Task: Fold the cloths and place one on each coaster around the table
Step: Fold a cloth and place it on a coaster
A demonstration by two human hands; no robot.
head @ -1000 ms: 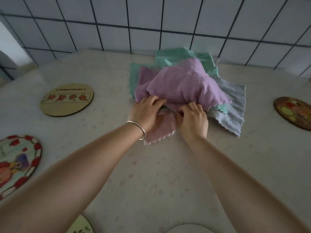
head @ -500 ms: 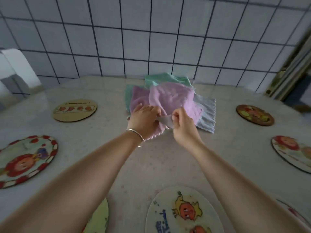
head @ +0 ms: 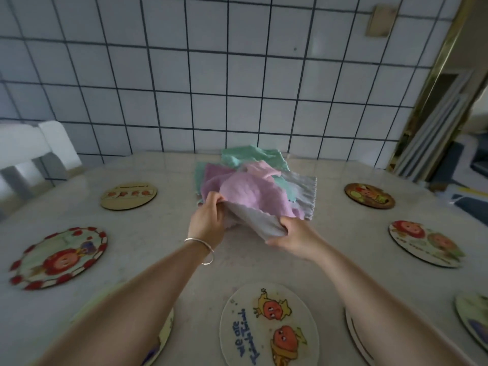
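Left hand [head: 207, 225] curled around the near edge of the purple cloth [head: 253, 192], bracelet [head: 201, 249] at the wrist. Right hand [head: 291, 237] gripping a corner of the grey cloth [head: 260, 224], pulled out from under the purple one and stretched between both hands. Just beyond the fingers, heaped on the table [head: 163, 233]: green cloth [head: 245, 155] at the back, fringed grey cloth [head: 306, 192] to the right. Nearest coaster [head: 268, 323] below the right wrist; round coasters well out to either side of both arms, all bare
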